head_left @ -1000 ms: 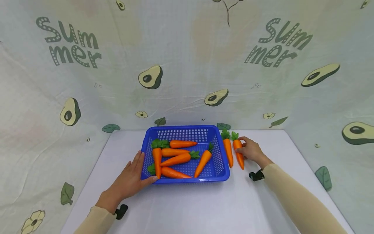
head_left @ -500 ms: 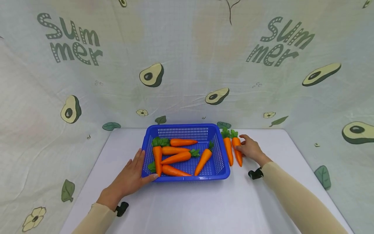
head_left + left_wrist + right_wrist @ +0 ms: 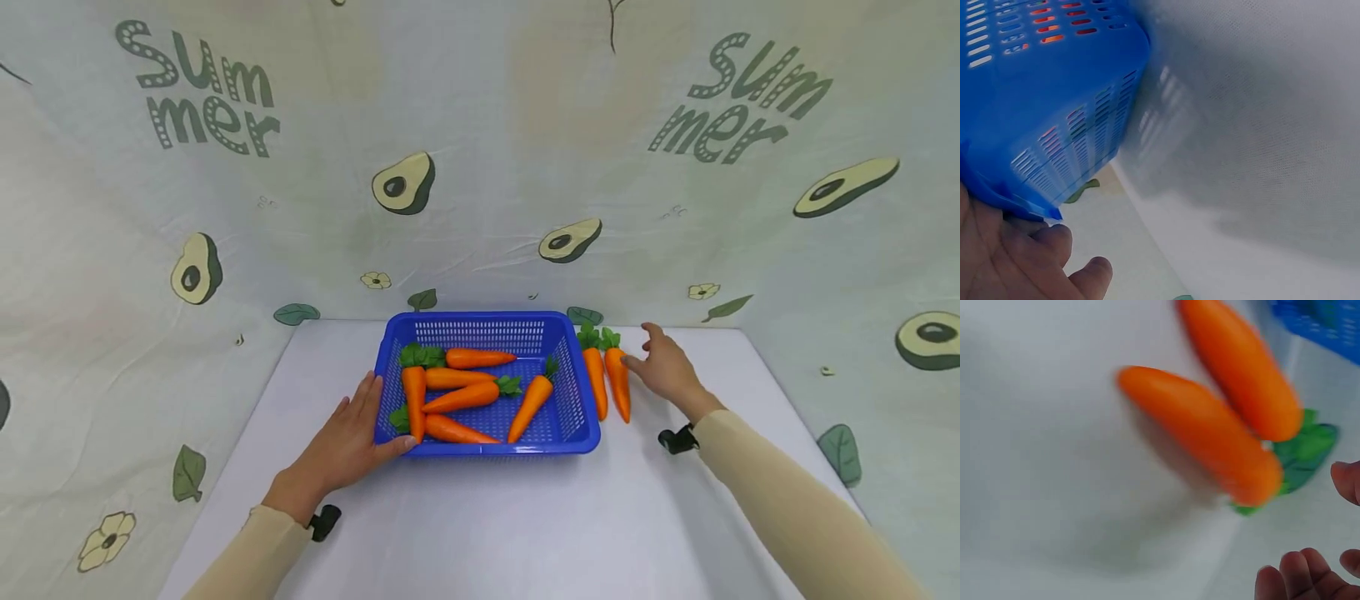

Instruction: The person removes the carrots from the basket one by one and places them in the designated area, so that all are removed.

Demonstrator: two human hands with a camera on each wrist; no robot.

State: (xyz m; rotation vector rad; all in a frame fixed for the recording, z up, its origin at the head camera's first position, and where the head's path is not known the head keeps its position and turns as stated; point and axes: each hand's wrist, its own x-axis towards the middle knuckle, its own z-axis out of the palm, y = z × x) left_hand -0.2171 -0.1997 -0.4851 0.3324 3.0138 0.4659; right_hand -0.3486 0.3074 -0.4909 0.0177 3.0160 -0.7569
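Observation:
A blue plastic basket holds several orange carrots with green tops. My left hand rests against its left front corner, fingers extended along the left side and thumb on the front rim. The left wrist view shows its fingers by the basket rim. Two more carrots lie side by side just right of the basket: an inner carrot and an outer carrot. Beside the outer carrot, my right hand is spread, holding nothing. In the right wrist view its fingers are apart from both carrots.
The white table carries the basket near its back edge. A patterned cloth hangs behind and at both sides. A small black wrist camera sits under each wrist.
The right hand has let go of the outer carrot and drawn off to its right. That carrot now lies closer to the inner one. The left hand stays at the basket corner.

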